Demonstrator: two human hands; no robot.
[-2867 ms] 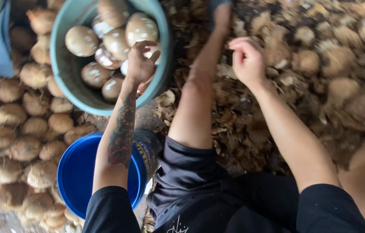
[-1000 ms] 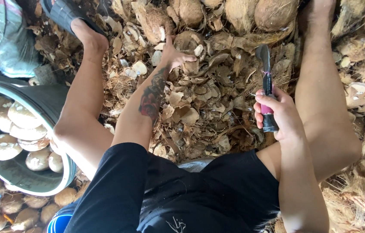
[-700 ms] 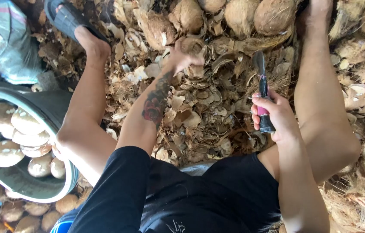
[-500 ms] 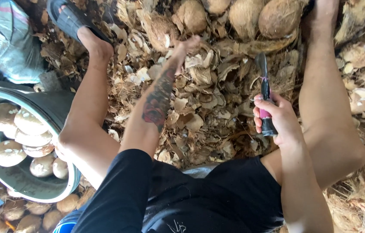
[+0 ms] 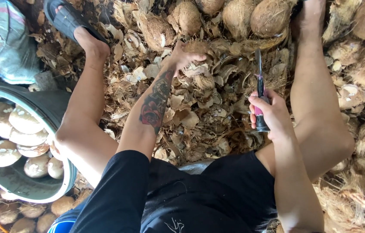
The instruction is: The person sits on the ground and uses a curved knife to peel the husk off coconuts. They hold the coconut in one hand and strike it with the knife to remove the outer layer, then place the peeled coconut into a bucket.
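One sack, no labels or screens

I see a soft grey sack [image 5: 7, 41] with a pink stripe, slumped at the top left beside the basin [image 5: 40, 105].

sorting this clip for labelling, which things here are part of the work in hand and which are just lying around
In use:
left hand on a brown coconut
right hand holding a knife
basin of peeled coconuts

Lying about:
husk scraps
unpeeled coconuts
sandal
grey sack

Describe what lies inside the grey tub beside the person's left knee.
The grey tub holds peeled, pale brown coconuts, piled several deep against its near wall. Part of the bare bottom shows on one side. Whatever lies beneath the pile is covered, so the full count cannot be told.
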